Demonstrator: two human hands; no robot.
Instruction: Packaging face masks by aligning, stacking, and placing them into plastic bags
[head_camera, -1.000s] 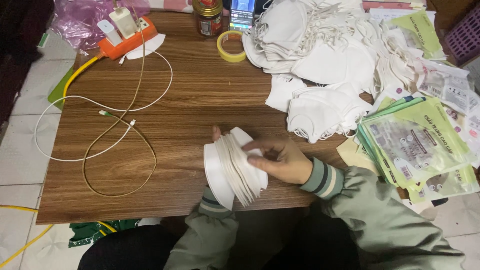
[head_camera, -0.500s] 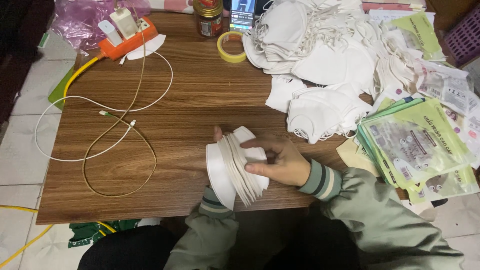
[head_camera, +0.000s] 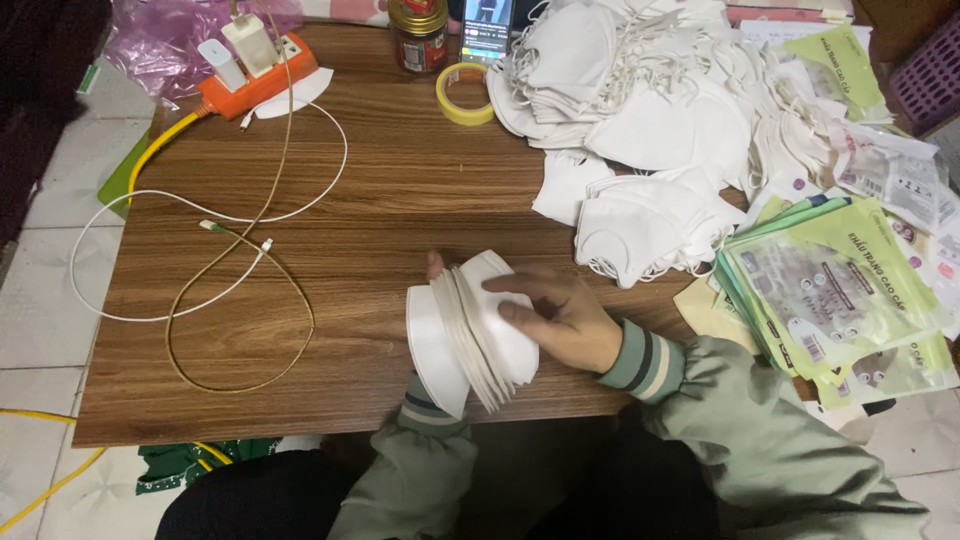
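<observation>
Item: stack of folded white masks (head_camera: 470, 335), stood on edge near the front edge of the wooden table (head_camera: 400, 200), fanned slightly. My right hand (head_camera: 560, 318) lay on the stack's right face, fingers pressed flat and close together against it. My left hand (head_camera: 434, 268) was behind the stack's left side, mostly hidden; only a fingertip showed above the top, so I could not tell how it gripped.

Nearby, well apart to the right: a loose heap of white masks (head_camera: 640, 120), and a pile of green-printed clear packets (head_camera: 835, 290) at the table's right edge.

Far side of table: yellow tape roll (head_camera: 466, 93), red-labelled jar (head_camera: 419, 35), phone (head_camera: 488, 28), orange power strip (head_camera: 258, 82) with white chargers.

Left half: white cable (head_camera: 215, 215) and tan cable (head_camera: 240, 330), looped loosely and crossing.
</observation>
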